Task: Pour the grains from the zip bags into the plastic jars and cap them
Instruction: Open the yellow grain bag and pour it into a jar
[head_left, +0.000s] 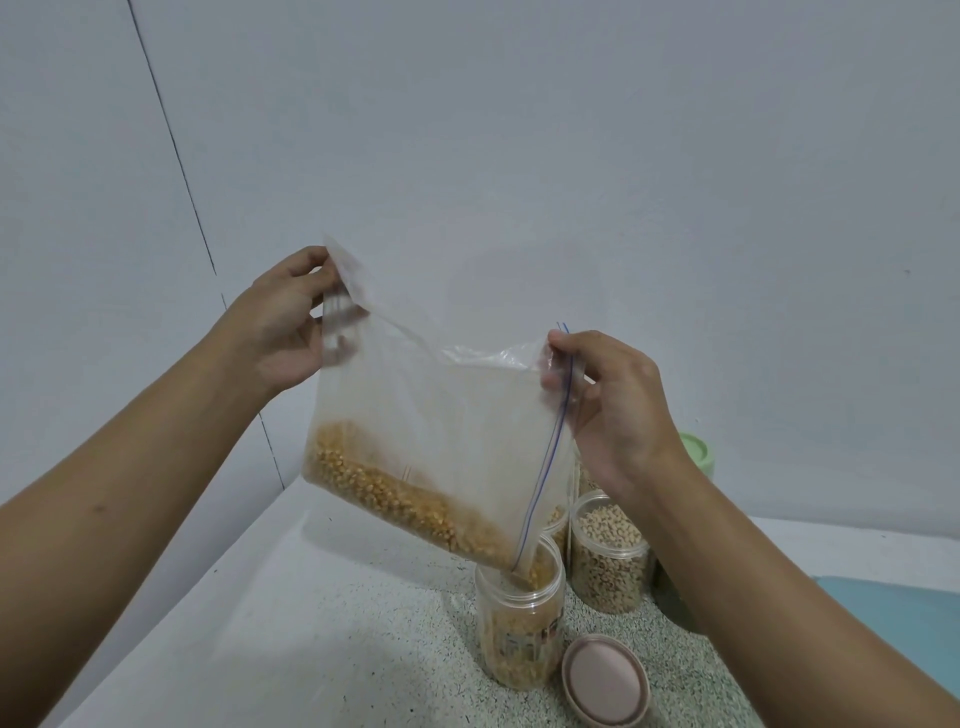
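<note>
Nearest first: pink lid lies flat on the speckled tabletop, toward its near side, just beside the open jar. Jar uncapped, yellow grains showing through most of its height.

Zip bag hangs tilted above it, the low corner of its open mouth dipped inside the jar's rim. Grains banked along the bag's lower edge, sloping to that corner.

Left hand: grip closed, fingers and thumb pinching the bag's raised closed corner. Right hand: grip closed too, pinching the top of the zip strip. Neither hand steadies the jar.

Behind, toward the tabletop's far right: 1 open jar of pale beans, and a green lid on something mostly hidden by the right wrist.

Risks, as judged:
- Jar looks close to full while the bag holds a fair band of grains; overflow likely if the pour isn't checked.
- Raising the left corner too sharply would send grains down in 1 surge, past the narrow mouth corner.
- Bag corner slipping off the rim scatters grains over the tabletop.
- Drag from the bag could tip the unheld jar, or knock it into the bean jar.
</note>
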